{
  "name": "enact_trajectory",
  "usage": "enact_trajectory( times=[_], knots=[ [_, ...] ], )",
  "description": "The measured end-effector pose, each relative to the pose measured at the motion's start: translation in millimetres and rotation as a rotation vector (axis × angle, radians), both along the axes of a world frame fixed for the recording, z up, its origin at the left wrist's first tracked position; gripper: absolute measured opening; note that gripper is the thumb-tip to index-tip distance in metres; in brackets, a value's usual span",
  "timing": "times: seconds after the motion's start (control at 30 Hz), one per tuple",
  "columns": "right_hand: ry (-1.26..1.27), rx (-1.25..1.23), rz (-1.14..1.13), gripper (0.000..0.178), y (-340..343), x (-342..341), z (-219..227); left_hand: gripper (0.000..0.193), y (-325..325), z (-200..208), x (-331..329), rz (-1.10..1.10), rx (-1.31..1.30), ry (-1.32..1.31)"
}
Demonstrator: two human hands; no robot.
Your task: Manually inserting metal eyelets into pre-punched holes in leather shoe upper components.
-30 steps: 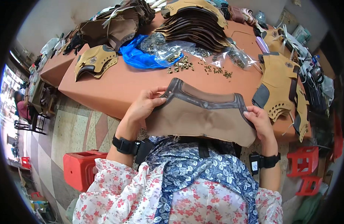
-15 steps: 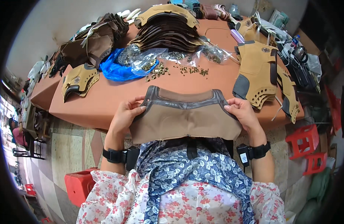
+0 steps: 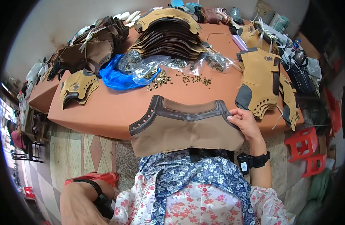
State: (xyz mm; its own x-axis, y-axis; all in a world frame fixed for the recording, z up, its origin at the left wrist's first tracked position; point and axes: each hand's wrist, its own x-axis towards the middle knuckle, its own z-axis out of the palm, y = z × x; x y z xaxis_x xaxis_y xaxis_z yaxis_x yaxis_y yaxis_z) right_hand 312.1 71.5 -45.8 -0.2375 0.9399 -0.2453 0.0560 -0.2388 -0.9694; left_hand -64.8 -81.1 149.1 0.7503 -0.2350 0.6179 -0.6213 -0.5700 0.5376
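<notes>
Pinched between the thumb and fingers of my right hand [image 3: 244,122] is the right edge of a brown shoe upper [image 3: 180,133]. Dark leather trim runs along its top, with a row of holes down the left flap and one hole showing near my thumb. Its lower edge rests against my blue leaf-patterned apron, and its left end is free of any hand. My left hand [image 3: 73,202] is down at the lower left, away from the shoe upper. Only its back and wrist show there; the fingers lie outside the picture.
The orange table [image 3: 116,101] carries small brass-coloured eyelets [image 3: 163,78], a blue plastic bag [image 3: 116,77] and clear bags. A tall pile of tan uppers [image 3: 168,20] stands behind. More tan uppers [image 3: 256,80] lie right, brown ones [image 3: 86,52] left. Red stools [image 3: 305,140] stand on the floor.
My left hand has let go of the shoe upper's left side and dropped to the lower left. The left flap, with its holes, is uncovered. My right hand keeps its hold, slightly lower.
</notes>
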Motion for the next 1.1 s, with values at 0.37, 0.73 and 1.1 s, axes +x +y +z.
enact_trajectory(
  times=[0.37,0.73,1.1],
  knots=[
    [-0.004,0.026,-0.008,0.02,-1,0,0,0.018,-14,7,26,-0.033,-0.019,-0.063],
    [0.0,0.033,-0.004,0.02,-1,-2,-1,0.019,-14,9,39,-0.125,-0.095,-0.063],
    [-0.029,0.008,0.02,0.021,-1,-1,1,0.018,-1,10,44,0.081,0.014,-0.378]
  ],
)
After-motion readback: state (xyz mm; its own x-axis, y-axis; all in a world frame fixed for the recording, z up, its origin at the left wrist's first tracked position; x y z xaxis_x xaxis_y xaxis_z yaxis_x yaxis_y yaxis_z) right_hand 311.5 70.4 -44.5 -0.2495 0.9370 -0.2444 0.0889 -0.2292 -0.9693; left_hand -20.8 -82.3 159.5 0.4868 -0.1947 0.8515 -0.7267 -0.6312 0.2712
